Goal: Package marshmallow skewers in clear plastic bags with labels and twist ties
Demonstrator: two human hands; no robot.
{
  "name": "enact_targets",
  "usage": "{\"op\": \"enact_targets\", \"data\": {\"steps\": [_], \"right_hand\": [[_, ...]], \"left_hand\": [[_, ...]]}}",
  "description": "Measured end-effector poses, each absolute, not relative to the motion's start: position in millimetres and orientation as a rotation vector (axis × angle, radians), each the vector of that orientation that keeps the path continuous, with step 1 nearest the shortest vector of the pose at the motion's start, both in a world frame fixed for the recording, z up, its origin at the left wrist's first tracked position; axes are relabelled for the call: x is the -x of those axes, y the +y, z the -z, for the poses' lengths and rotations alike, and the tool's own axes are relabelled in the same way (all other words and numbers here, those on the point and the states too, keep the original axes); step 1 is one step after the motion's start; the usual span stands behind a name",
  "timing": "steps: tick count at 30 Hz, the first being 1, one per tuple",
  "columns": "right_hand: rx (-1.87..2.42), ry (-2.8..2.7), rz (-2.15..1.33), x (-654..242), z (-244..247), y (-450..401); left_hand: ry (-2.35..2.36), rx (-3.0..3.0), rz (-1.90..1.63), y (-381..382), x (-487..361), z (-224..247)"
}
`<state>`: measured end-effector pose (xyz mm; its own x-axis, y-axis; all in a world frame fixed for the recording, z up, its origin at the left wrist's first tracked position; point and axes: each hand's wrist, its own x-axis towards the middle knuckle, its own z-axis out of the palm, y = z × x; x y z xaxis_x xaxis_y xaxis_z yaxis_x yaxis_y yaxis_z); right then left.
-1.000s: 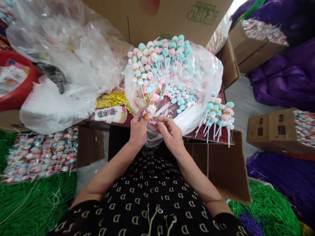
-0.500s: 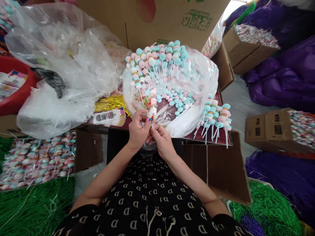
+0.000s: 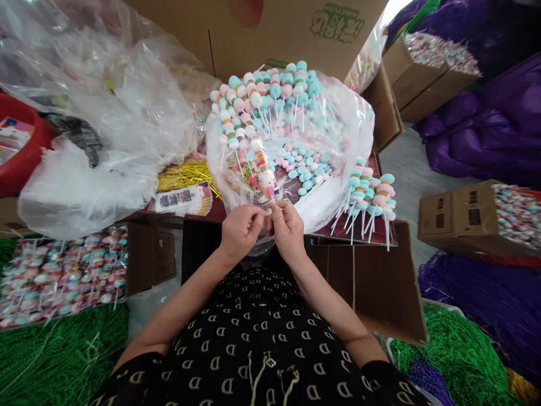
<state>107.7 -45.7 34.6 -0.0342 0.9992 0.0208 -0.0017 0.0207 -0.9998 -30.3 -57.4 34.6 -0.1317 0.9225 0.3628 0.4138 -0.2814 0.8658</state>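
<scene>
Single head view, ours: we look forward and steeply down over a black pale-printed shirt (image 3: 262,321). Bare left hand (image 3: 240,230) and bare right hand (image 3: 289,228) sit close, mid-frame; dark red table (image 3: 325,230) just past, big brown cardboard box (image 3: 274,34) farther, up top.

A large cardboard carton (image 3: 270,39) with green lettering stands at top centre. Glossy purple sacks (image 3: 494,127) bulge at upper right. Purple strands (image 3: 477,304) spread below them, and shiny green strands (image 3: 63,347) fill the lower left.
</scene>
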Motion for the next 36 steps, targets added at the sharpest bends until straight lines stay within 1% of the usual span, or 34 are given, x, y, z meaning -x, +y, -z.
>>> {"op": "enact_targets", "data": {"steps": [2, 4, 6, 8, 11, 13, 17, 19, 21, 23, 25, 29, 31, 36], "right_hand": [[1.151, -1.226, -1.252, -108, -35, -48], [1.116, -1.198, -1.329, -106, -33, -52], [1.07, -1.148, -1.426, -104, -31, -57], [1.019, -1.098, -1.516, -102, -30, -60], [0.969, -1.044, -1.578, -103, -28, -62], [0.992, -1.05, -1.545, -105, -28, -62], [1.115, -1.233, -1.355, -106, -27, -61], [1.183, -1.363, -1.223, -104, -26, -61], [1.242, -1.471, -1.088, -104, -26, -61], [1.262, -1.527, -1.026, -103, -26, -60], [1.229, -1.531, -1.064, -104, -26, -60], [1.14, -1.463, -1.184, -104, -28, -63], [1.122, -1.441, -1.216, -103, -28, -65], [1.087, -1.408, -1.29, -102, -27, -68]], "left_hand": [[1.41, -1.321, -1.493, -53, 34, -37], [1.231, -1.041, -1.47, -47, 37, -41], [1.079, -0.935, -1.368, -41, 37, -43], [1.036, -0.942, -1.293, -39, 34, -44], [1.157, -1.135, -1.267, -41, 33, -42], [1.319, -1.424, -1.296, -42, 35, -40], [1.555, -2.084, -1.267, -42, 38, -35], [1.61, -2.248, -1.199, -43, 38, -35], [1.615, -2.266, -1.167, -45, 38, -36], [1.56, -2.125, -1.168, -48, 40, -38], [1.474, -1.844, -1.198, -51, 43, -38], [1.249, -1.2, -1.435, -46, 49, -37], [1.088, -0.975, -1.505, -39, 47, -38], [0.842, -0.763, -1.415, -32, 34, -45]]}}
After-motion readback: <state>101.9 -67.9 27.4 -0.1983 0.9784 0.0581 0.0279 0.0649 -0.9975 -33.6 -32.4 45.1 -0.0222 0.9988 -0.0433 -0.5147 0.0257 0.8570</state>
